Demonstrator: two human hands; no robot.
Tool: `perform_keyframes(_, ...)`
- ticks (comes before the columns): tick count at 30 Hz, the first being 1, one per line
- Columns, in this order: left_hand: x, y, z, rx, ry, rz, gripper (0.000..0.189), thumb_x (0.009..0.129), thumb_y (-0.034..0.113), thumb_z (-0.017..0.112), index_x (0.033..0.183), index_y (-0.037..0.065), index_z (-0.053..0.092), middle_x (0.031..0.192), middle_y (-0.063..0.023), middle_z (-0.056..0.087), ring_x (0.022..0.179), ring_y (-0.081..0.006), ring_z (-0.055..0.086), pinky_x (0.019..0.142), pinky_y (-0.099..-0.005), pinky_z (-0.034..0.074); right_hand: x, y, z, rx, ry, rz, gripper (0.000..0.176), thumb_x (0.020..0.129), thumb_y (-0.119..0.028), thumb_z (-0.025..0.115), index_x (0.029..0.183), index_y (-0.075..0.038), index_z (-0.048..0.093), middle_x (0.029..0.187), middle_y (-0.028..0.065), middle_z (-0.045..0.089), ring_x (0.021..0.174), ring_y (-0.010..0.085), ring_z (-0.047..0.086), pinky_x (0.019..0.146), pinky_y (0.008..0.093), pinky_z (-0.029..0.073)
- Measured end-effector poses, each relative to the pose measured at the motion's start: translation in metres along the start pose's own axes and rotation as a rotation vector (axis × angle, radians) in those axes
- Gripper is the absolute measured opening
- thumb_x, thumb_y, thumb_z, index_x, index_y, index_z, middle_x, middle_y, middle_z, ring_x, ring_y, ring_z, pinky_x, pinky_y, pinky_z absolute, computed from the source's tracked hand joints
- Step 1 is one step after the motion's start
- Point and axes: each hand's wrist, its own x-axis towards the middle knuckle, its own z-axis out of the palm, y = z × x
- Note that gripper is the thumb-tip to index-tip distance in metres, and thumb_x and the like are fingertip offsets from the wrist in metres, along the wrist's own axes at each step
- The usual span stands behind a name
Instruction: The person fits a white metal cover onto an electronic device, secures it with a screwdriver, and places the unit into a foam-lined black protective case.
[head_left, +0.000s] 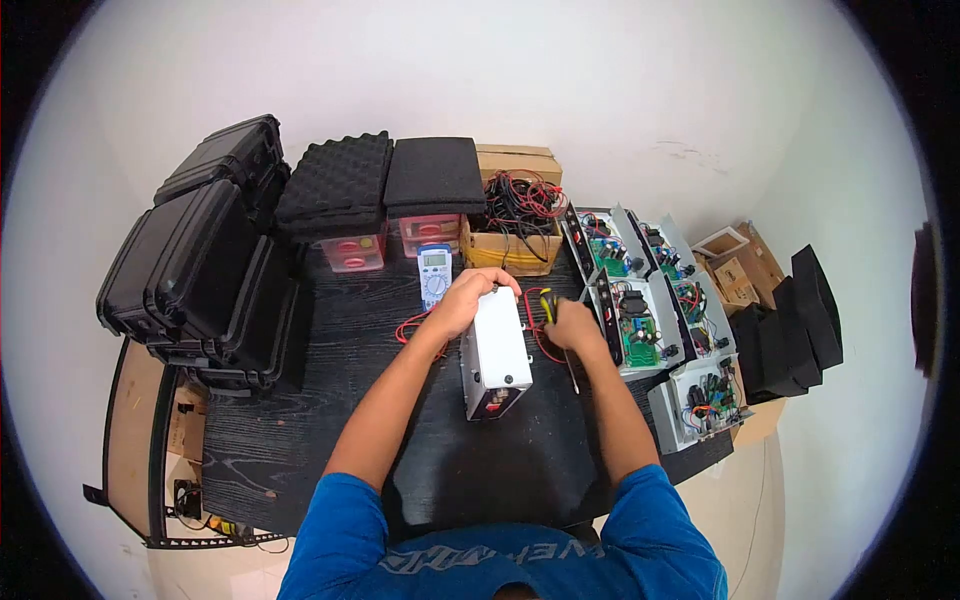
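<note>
A white metal box (500, 340) stands on its narrow side on the black table, with black screws on its upper face and a dark panel at the near end. My left hand (468, 303) grips the far end of this box, thumb and fingers over its top edges. Just right of the box, my right hand (574, 326) is closed around a screwdriver (572, 374); its thin shaft points toward me. What looks like its yellow and black handle shows above the fist. Red test leads (534, 318) lie beside the box, partly hidden. Behind my left hand is a blue-and-white multimeter (435, 275).
Several open units with circuit boards (640, 325) line the right side. Black hard cases (190, 265) are stacked at left. Foam sheets (335, 185) rest on small drawers (353, 255) at the back, by a cardboard box (505, 250) of tangled cables (525, 205). Black foam pieces (790, 325) stand far right.
</note>
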Motion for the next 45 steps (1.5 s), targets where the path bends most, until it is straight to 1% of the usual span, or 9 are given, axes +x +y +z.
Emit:
perform_keyframes(2,0.000,0.003,0.001,-0.014,-0.002,0.001,0.042,0.089,0.019,0.040,0.102,-0.003,0.074,0.093,-0.0110,0.074,0.085,-0.0182,0.068,0.080,-0.0343,0.054,-0.004,0.000,-0.023,0.149,0.230,-0.083,0.044,0.083,-0.022,0.077,0.115,0.007,0.066,0.105,0.0343,0.073,0.104,0.0499,0.072,0.093,0.0549,0.058)
perform_keyframes(3,0.000,0.002,0.002,-0.024,-0.004,0.000,0.042,0.089,0.019,0.041,0.102,-0.003,0.074,0.093,-0.0109,0.074,0.085,-0.0181,0.067,0.080,-0.0343,0.054,-0.008,-0.007,-0.042,0.304,0.376,-0.158,0.042,0.084,-0.020,0.077,0.117,0.005,0.066,0.092,0.0301,0.073,0.093,0.0485,0.073,0.085,0.0542,0.059)
perform_keyframes(4,0.001,-0.001,0.001,-0.004,-0.011,-0.011,0.042,0.090,0.020,0.040,0.103,-0.002,0.073,0.095,-0.0111,0.074,0.087,-0.0185,0.068,0.081,-0.0345,0.055,-0.017,-0.020,-0.066,0.486,0.446,-0.257,0.036,0.092,-0.012,0.072,0.123,0.005,0.064,0.084,0.0190,0.069,0.078,0.0340,0.074,0.073,0.0446,0.060)
perform_keyframes(5,0.002,-0.004,-0.001,0.016,-0.020,-0.022,0.042,0.091,0.020,0.040,0.104,-0.002,0.073,0.097,-0.0113,0.074,0.089,-0.0189,0.069,0.083,-0.0347,0.056,-0.031,-0.040,-0.088,0.857,0.418,-0.223,0.034,0.101,-0.005,0.063,0.133,0.005,0.057,0.091,0.0095,0.066,0.073,0.0173,0.070,0.065,0.0318,0.057)
perform_keyframes(6,0.003,-0.006,-0.003,0.038,-0.030,-0.031,0.041,0.092,0.021,0.040,0.105,-0.002,0.072,0.099,-0.0115,0.074,0.091,-0.0193,0.070,0.085,-0.0349,0.056,-0.033,-0.045,-0.100,1.093,0.408,-0.375,0.038,0.108,-0.004,0.057,0.144,0.003,0.047,0.109,0.0073,0.064,0.078,0.0108,0.068,0.062,0.0254,0.055)
perform_keyframes(8,0.003,-0.004,-0.001,0.034,-0.028,-0.041,0.041,0.091,0.020,0.040,0.105,-0.002,0.072,0.099,-0.0114,0.074,0.090,-0.0191,0.070,0.084,-0.0344,0.056,-0.043,-0.070,-0.124,1.340,0.500,-0.520,0.045,0.111,-0.011,0.058,0.150,0.000,0.040,0.120,0.0096,0.059,0.085,0.0166,0.072,0.066,0.0247,0.059)
perform_keyframes(15,0.005,-0.003,0.001,0.020,-0.028,-0.053,0.041,0.091,0.020,0.041,0.105,-0.003,0.072,0.098,-0.0111,0.075,0.088,-0.0177,0.069,0.081,-0.0327,0.056,-0.036,-0.108,-0.130,1.325,0.526,-0.736,0.045,0.111,-0.011,0.057,0.150,0.001,0.039,0.122,0.0104,0.058,0.090,0.0167,0.074,0.071,0.0249,0.062)
perform_keyframes(35,0.008,-0.003,0.005,0.019,-0.036,-0.081,0.043,0.092,0.025,0.043,0.107,-0.002,0.072,0.096,-0.0095,0.074,0.083,-0.0166,0.069,0.077,-0.0321,0.054,-0.031,-0.104,-0.115,1.272,0.510,-0.709,0.051,0.111,-0.010,0.057,0.157,-0.001,0.036,0.125,0.0100,0.059,0.094,0.0197,0.074,0.076,0.0272,0.062)
perform_keyframes(45,0.006,0.002,0.008,-0.011,-0.026,-0.105,0.044,0.095,0.025,0.041,0.108,-0.002,0.074,0.093,-0.0084,0.074,0.083,-0.0170,0.068,0.080,-0.0315,0.052,-0.021,-0.105,-0.121,1.358,0.394,-0.635,0.036,0.104,-0.006,0.069,0.137,0.001,0.057,0.117,0.0071,0.068,0.086,0.0128,0.072,0.071,0.0259,0.062)
